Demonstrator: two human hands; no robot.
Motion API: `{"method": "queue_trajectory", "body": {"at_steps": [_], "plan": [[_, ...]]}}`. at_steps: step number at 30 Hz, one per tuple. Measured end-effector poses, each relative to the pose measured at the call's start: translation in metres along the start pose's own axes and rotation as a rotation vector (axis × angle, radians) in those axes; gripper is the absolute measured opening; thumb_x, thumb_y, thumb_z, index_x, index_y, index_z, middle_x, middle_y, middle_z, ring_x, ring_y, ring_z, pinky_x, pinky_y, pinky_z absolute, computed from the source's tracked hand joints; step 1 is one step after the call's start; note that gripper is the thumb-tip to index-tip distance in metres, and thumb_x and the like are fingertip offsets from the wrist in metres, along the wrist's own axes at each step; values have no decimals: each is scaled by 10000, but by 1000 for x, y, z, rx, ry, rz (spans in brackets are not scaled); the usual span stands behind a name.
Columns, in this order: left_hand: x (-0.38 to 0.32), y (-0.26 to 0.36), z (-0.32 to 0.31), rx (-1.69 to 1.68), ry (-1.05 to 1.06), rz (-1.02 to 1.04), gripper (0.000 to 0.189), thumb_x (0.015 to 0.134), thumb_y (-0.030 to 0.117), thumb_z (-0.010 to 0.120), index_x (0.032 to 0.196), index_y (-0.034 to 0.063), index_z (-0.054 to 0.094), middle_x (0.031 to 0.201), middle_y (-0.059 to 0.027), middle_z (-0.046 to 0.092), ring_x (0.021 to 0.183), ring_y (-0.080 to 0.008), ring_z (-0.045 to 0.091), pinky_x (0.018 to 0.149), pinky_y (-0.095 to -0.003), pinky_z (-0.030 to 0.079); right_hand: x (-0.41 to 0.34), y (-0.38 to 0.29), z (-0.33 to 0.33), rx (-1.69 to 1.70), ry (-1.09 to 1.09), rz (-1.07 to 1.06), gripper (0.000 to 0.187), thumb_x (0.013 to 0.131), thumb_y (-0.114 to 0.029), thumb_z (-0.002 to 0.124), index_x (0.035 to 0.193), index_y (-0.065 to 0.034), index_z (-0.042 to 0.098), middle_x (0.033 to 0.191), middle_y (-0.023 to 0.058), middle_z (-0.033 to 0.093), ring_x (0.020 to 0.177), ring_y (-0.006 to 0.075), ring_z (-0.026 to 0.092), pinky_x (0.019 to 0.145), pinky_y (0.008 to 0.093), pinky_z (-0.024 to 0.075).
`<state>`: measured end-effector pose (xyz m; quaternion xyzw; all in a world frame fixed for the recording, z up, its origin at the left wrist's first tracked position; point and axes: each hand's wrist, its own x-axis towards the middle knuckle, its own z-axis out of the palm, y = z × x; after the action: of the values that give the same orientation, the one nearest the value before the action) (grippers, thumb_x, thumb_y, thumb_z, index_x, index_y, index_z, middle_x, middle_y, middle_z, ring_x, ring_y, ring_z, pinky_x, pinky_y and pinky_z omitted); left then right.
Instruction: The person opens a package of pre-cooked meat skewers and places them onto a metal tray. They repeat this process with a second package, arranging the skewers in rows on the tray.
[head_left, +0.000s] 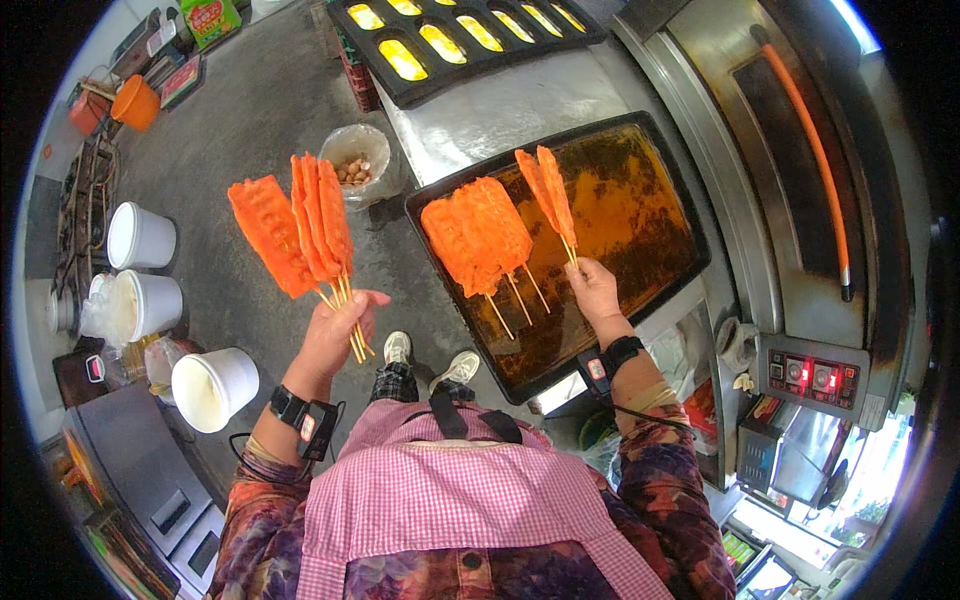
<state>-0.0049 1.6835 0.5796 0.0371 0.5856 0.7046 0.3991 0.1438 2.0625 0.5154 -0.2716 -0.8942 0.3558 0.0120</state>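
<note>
A bunch of several orange-red coated flat skewers (322, 225) is gripped by its wooden sticks in my left hand (334, 330), above the floor left of the tray. My right hand (596, 292) holds the sticks of two more skewers (551, 195), raised over the dark baking tray (622, 202). Three flat skewers (480, 236) lie side by side, touching, at the tray's left part, sticks pointing towards me. Brown, oily-looking residue covers the tray's bottom.
A black mould pan (465, 45) with yellow filling in oval hollows sits at the worktop's far end. Right stands an oven with an orange-handled door (810, 150) and control panel (810, 379). A lined bin (360, 161) holding eggshells and white buckets (217, 386) stand on the floor.
</note>
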Motion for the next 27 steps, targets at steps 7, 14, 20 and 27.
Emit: {"method": "queue_trajectory", "body": {"at_steps": [7, 14, 20, 27], "plan": [[-2, 0, -1, -34, -15, 0, 356, 932, 299, 484, 977, -39, 585, 601, 44, 441, 522, -65, 422, 501, -231, 371, 3, -2, 12, -215, -13, -95, 243, 888, -257, 530, 941, -33, 610, 939, 156, 600, 897, 333, 557, 784, 416, 456], [-4, 1, -1, 14, 6, -11, 366, 933, 307, 478, 978, -38, 590, 596, 42, 441, 529, -64, 426, 507, -227, 373, 3, 0, 14, -250, -39, 89, 354, 914, -314, 484, 1113, -46, 600, 1051, 154, 590, 978, 310, 547, 846, 409, 447], [-4, 2, 1, 43, -11, -13, 376, 930, 317, 479, 980, -39, 593, 589, 39, 441, 537, -68, 429, 513, -230, 375, 5, 2, 6, -222, -49, 80, 364, 921, -327, 464, 1104, -46, 606, 1068, 152, 584, 1003, 319, 538, 855, 405, 443], [-6, 0, 1, 50, -8, -22, 364, 928, 310, 482, 977, -33, 597, 602, 37, 447, 539, -67, 425, 515, -232, 373, 12, -3, 10, -256, 7, 60, 339, 928, -310, 447, 1103, -69, 610, 1056, 146, 588, 993, 317, 539, 853, 402, 443]]}}
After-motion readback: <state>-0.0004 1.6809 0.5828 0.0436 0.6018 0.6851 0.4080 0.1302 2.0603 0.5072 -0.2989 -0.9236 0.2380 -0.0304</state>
